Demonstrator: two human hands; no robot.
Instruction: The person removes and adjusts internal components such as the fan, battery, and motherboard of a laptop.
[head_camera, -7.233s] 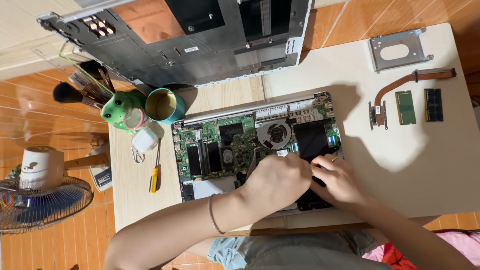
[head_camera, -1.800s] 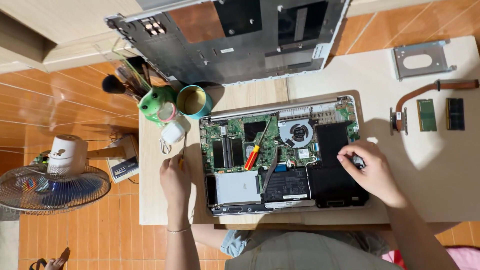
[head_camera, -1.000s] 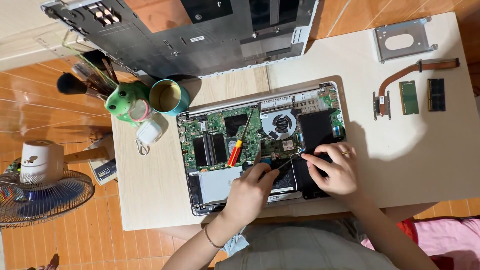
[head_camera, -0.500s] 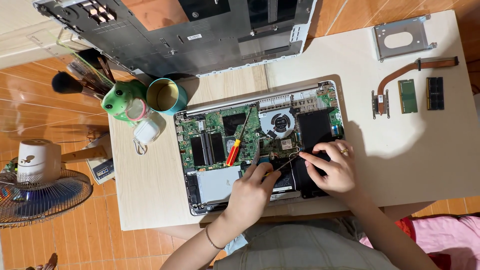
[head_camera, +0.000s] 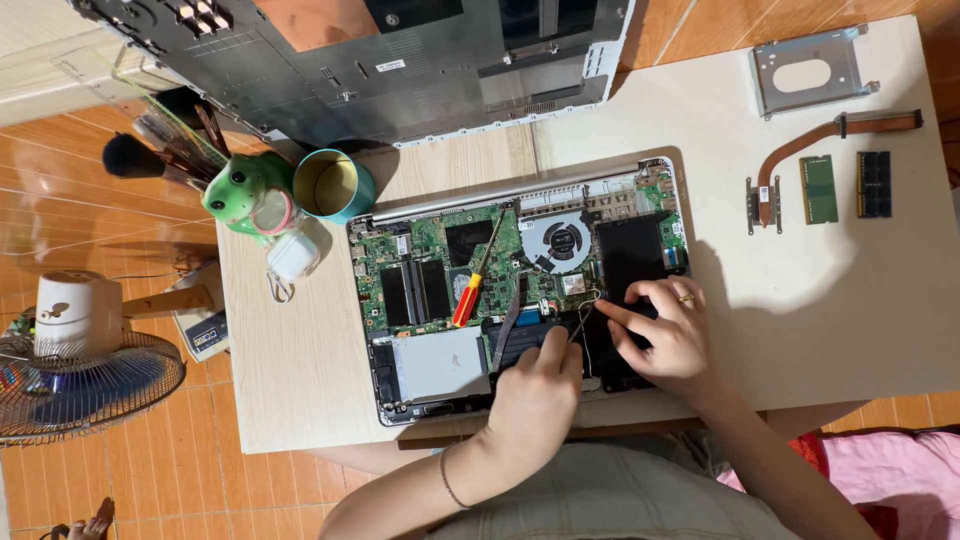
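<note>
Both hands meet over the opened laptop (head_camera: 430, 300) on the counter (head_camera: 300, 370). The left hand (head_camera: 535, 385) pinches a thin tool to a fine wire (head_camera: 590, 300), while the right hand (head_camera: 665, 325), fingers curled, steadies it. A screwdriver (head_camera: 478, 270) lies just beyond them.

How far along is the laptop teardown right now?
Done: bottom cover off, heat pipe, two memory modules and drive bracket set aside. In hand: left hand and right hand work thin wires by the battery. Left: board, fan and silver drive are in place; screwdriver lies on the board.
</note>
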